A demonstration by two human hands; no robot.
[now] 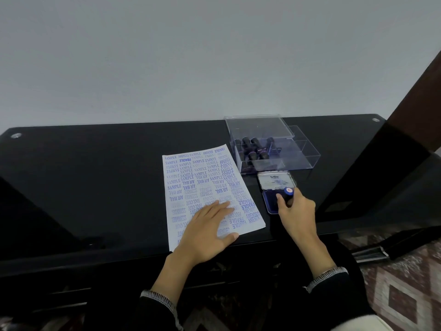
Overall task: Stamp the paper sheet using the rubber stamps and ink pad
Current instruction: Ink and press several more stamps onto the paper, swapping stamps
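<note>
So the black tabletop (95, 168) is mostly taken up by the stamped paper sheet (202, 187), pinned flat by the spread left hand (210, 232). Spare stamps are kept in a clear box (269, 144) behind. A rubber stamp (288, 195) is gripped by the right hand (296, 211) on the open ink pad (272, 201).

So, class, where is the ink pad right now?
In the head view the open ink pad lies on the black table, right of the paper sheet, just in front of the clear stamp box, under the right hand's stamp.
</note>
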